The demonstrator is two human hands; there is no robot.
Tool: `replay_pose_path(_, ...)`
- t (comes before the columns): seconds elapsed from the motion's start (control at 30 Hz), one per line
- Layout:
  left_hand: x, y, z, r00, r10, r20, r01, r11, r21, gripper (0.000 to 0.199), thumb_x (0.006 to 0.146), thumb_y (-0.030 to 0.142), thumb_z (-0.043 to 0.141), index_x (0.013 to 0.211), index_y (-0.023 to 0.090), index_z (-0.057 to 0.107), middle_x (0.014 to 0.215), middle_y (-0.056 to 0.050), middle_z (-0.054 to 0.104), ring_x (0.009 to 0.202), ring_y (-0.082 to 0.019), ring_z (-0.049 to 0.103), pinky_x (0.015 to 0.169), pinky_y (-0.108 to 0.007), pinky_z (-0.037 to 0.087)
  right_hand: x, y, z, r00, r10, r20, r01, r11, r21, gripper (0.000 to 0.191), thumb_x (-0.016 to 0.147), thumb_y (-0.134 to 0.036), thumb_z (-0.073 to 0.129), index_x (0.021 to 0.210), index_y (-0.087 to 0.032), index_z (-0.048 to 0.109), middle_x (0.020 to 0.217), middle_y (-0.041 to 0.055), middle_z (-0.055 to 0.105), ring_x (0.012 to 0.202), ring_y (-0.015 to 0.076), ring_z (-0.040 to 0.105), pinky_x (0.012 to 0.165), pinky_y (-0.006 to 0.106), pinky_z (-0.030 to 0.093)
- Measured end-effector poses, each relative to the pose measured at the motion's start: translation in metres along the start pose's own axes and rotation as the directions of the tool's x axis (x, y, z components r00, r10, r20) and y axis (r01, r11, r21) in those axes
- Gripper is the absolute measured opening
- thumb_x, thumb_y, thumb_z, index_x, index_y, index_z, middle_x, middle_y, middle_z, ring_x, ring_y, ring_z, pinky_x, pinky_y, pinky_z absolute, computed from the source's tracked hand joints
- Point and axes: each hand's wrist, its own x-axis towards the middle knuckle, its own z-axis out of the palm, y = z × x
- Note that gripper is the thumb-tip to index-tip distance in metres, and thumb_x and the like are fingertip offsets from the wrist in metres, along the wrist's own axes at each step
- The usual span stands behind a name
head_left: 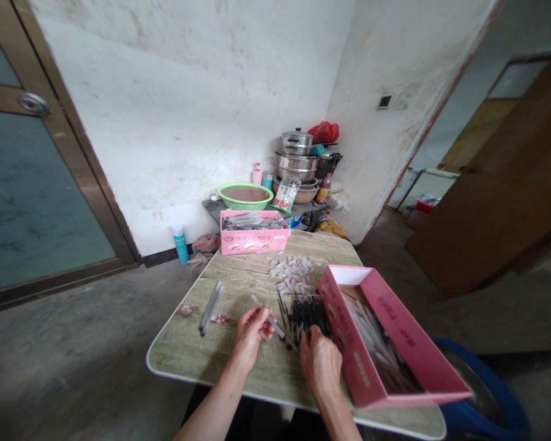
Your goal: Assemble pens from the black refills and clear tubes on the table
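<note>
A slim translucent tube (275,324) is pinched between the thumb and fingers of the left hand (248,337), toward the near edge of the surface (183,354). The fingers of the right hand (321,362) are bent down at a pile of black rods (308,312); whether anything is pinched there cannot be told. Loose tubes (212,307) are laid near the left edge. A filled pink box (254,241) is placed at the far left corner; a larger pink box (408,337) is set along the right edge.

Lettering (262,237) on far pink box (229,242) and near pink box (397,318) — illegible.
</note>
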Motion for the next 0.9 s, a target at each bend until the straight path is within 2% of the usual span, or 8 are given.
replay_pose_path(0.1, 0.001, -0.001, -0.001, 1.0, 0.004, -0.003, -0.004, 1.0, -0.015, 0.03, 0.071, 0.036, 0.074, 0.082, 0.01, 0.065, 0.068, -0.006, 0.067, 0.051, -0.009, 0.057, 0.043, -0.017, 0.042, 0.002, 0.001, 0.004, 1.0, -0.01, 0.01, 0.01, 1.0, -0.005, 0.02, 0.093, -0.031, 0.047, 0.085, -0.017, 0.06, 0.066, 0.0086, 0.072, 0.063, 0.0236, 0.071, 0.049, 0.024, 0.036)
replay_pose_path(0.3, 0.0, -0.002, -0.002, 1.0, 0.016, -0.015, -0.017, 1.0, -0.022, 0.029, 0.072, 0.037, 0.074, 0.081, 0.01, 0.065, 0.068, -0.006, 0.067, 0.051, -0.009, 0.058, 0.043, -0.017, 0.042, 0.002, 0.0, 0.004, 1.0, 0.003, -0.023, -0.002, 0.999, 0.044, 0.021, 0.093, -0.023, 0.044, 0.08, -0.017, 0.06, 0.062, 0.0085, 0.07, 0.057, 0.021, 0.068, 0.048, 0.022, 0.033)
replay_pose_path(0.4, 0.002, -0.002, -0.003, 0.999, 0.017, -0.039, -0.019, 0.999, -0.038, 0.031, 0.071, 0.037, 0.074, 0.082, 0.01, 0.066, 0.068, -0.006, 0.067, 0.051, -0.01, 0.058, 0.043, -0.017, 0.041, -0.011, 0.005, -0.011, 0.997, -0.009, -0.075, 0.026, 0.974, 0.223, 0.025, 0.093, -0.028, 0.043, 0.08, -0.017, 0.061, 0.059, 0.0068, 0.068, 0.055, 0.0199, 0.066, 0.05, 0.023, 0.034)
replay_pose_path(0.5, 0.006, -0.003, -0.005, 0.995, 0.008, -0.096, -0.017, 0.996, -0.084, 0.031, 0.071, 0.037, 0.075, 0.083, 0.009, 0.066, 0.066, -0.006, 0.067, 0.05, -0.008, 0.057, 0.043, -0.016, 0.041, -0.031, 0.012, -0.031, 0.991, -0.103, -0.08, 0.13, 0.855, 0.503, 0.032, 0.093, -0.037, 0.041, 0.077, -0.018, 0.061, 0.06, 0.0034, 0.064, 0.056, 0.0169, 0.062, 0.052, 0.022, 0.037)
replay_pose_path(0.57, 0.009, -0.004, -0.007, 0.991, -0.002, -0.131, -0.016, 0.991, -0.134, 0.031, 0.07, 0.035, 0.076, 0.083, 0.009, 0.067, 0.066, -0.005, 0.067, 0.049, -0.008, 0.057, 0.044, -0.016, 0.041, -0.045, 0.015, -0.043, 0.986, -0.16, -0.051, 0.158, 0.785, 0.599, 0.036, 0.092, -0.04, 0.041, 0.071, -0.018, 0.059, 0.057, 0.0009, 0.06, 0.054, 0.015, 0.058, 0.051, 0.02, 0.037)
replay_pose_path(0.73, 0.012, -0.004, -0.011, 0.984, -0.005, -0.177, -0.038, 0.97, -0.241, 0.028, 0.065, 0.032, 0.08, 0.08, 0.011, 0.068, 0.067, -0.004, 0.068, 0.051, -0.008, 0.058, 0.045, -0.016, 0.042, -0.067, 0.019, -0.049, 0.981, -0.191, -0.021, 0.162, 0.76, 0.629, 0.04, 0.09, -0.044, 0.043, 0.062, -0.018, 0.053, 0.052, -0.0019, 0.051, 0.05, 0.013, 0.05, 0.049, 0.02, 0.035)
replay_pose_path(0.9, 0.011, -0.002, -0.009, 0.985, 0.003, -0.175, -0.049, 0.965, -0.257, 0.029, 0.063, 0.031, 0.081, 0.079, 0.011, 0.069, 0.066, -0.004, 0.068, 0.052, -0.008, 0.059, 0.045, -0.016, 0.042, -0.071, 0.016, -0.044, 0.981, -0.195, 0.006, 0.153, 0.784, 0.601, 0.039, 0.089, -0.042, 0.043, 0.059, -0.019, 0.05, 0.05, -0.0021, 0.048, 0.048, 0.0126, 0.049, 0.048, 0.02, 0.033)
